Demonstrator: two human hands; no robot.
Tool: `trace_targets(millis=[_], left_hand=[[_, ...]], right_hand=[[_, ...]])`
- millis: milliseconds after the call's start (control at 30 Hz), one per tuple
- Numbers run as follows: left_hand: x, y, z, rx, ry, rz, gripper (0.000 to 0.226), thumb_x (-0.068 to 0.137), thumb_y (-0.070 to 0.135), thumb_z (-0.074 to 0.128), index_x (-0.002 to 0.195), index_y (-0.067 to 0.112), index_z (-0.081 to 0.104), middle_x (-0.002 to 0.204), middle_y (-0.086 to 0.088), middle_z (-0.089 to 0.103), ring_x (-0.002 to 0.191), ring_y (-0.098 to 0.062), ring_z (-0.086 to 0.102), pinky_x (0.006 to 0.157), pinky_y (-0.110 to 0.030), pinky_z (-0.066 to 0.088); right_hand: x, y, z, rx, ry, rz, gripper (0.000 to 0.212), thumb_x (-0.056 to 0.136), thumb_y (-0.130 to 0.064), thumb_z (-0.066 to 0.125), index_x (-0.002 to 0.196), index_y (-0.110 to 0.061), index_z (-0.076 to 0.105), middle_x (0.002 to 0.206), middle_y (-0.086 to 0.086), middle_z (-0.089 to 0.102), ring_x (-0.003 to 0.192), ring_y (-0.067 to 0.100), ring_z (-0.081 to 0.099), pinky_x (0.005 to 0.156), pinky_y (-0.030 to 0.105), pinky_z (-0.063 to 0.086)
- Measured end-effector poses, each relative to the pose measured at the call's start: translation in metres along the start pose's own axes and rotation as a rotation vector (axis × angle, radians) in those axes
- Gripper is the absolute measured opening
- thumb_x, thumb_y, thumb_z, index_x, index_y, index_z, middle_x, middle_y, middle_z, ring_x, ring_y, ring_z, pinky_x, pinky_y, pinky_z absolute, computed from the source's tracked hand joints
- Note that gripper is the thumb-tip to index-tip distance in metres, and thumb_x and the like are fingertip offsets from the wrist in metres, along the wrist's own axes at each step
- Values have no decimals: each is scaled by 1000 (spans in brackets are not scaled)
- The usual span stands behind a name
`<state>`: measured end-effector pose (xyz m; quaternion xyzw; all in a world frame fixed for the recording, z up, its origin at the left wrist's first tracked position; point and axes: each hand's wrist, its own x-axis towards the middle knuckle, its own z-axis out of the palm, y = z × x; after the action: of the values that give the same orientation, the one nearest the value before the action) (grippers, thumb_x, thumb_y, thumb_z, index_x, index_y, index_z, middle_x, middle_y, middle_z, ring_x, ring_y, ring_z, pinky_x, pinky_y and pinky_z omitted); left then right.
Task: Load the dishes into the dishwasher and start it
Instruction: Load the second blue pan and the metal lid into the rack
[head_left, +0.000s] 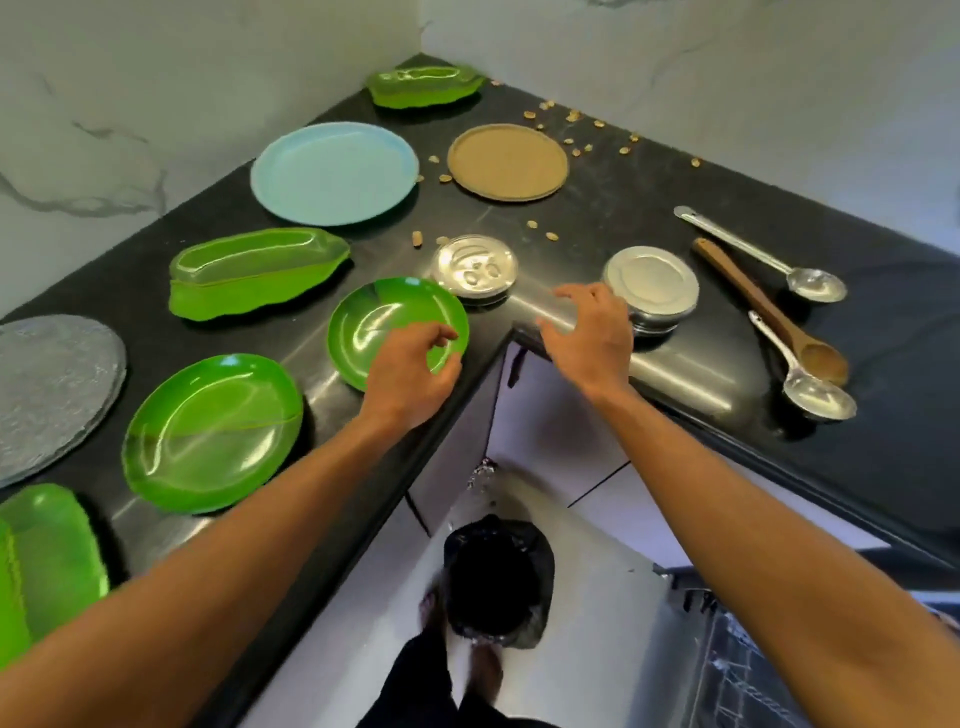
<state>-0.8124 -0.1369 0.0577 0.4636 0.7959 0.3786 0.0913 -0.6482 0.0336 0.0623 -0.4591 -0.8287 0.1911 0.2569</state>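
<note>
**Forearms out, collecting dishes**

I am reaching my left hand (410, 374) over the small green plate (384, 322) on the bench (597, 208), fingers curling at its rim; gripped or not, I cannot tell. My right hand (592, 332) is hovering, fingers spread. Next, I judge: a firm pinch, then lift.

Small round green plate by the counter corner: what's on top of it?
Only the left hand, fingers curled over the near rim of the small round green plate. The rest looks bare and shiny. The bit beneath that hand is hidden.
</note>
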Motion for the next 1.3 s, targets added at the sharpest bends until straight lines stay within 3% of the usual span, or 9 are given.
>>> trace_targets(millis=[100,167,300,433,533,667,933,1300], left_hand=[[53,4,19,134,-60,72,45,76,44,63,112,17,66,110,-7,67,104,-29,60,92,-38,45],[89,8,34,204,-123,91,58,73,53,64,121,19,62,119,-10,62,113,-32,55,96,-41,43],[140,8,54,357,-218,51,85,63,67,72,134,28,48,139,-9,48,130,-33,41,102,-50,39],[170,8,66,454,-343,-14,105,54,75,75,141,35,33,149,-10,31,141,-33,26,108,-61,29],[182,4,73,484,-434,-42,116,51,83,71,146,39,20,156,-10,19,148,-33,13,109,-68,22],[193,1,74,491,-504,-93,128,47,89,68,151,41,10,162,-10,8,150,-36,3,109,-69,19],[202,13,70,522,-475,-89,107,53,78,75,141,33,32,148,-14,33,138,-42,28,105,-66,27],[116,102,97,387,-474,223,105,47,77,75,137,39,35,137,-10,40,128,-38,38,97,-61,37]], right_hand=[[27,23,-18,-174,66,104,64,71,-56,76,128,-33,58,128,3,51,117,29,46,92,45,44],[48,44,-29,-261,47,230,81,64,-69,75,135,-38,51,142,4,43,131,32,37,104,50,38],[80,68,-38,-266,-114,401,109,56,-82,73,149,-45,30,162,7,18,151,40,6,117,64,13],[99,76,-38,-218,-256,476,121,51,-85,74,152,-49,19,167,3,1,151,43,-4,114,71,11],[106,77,-36,-236,-335,520,126,50,-85,74,154,-48,13,167,1,-3,151,44,-1,112,69,19],[114,76,-38,-293,-367,493,123,53,-84,73,153,-48,11,164,2,6,146,43,15,107,65,29],[107,75,-36,-267,-292,486,114,54,-80,75,150,-51,19,159,3,16,142,40,23,107,62,34],[5,87,-103,-234,-99,408,114,51,-82,70,149,-52,20,155,1,22,138,35,31,101,57,43]])
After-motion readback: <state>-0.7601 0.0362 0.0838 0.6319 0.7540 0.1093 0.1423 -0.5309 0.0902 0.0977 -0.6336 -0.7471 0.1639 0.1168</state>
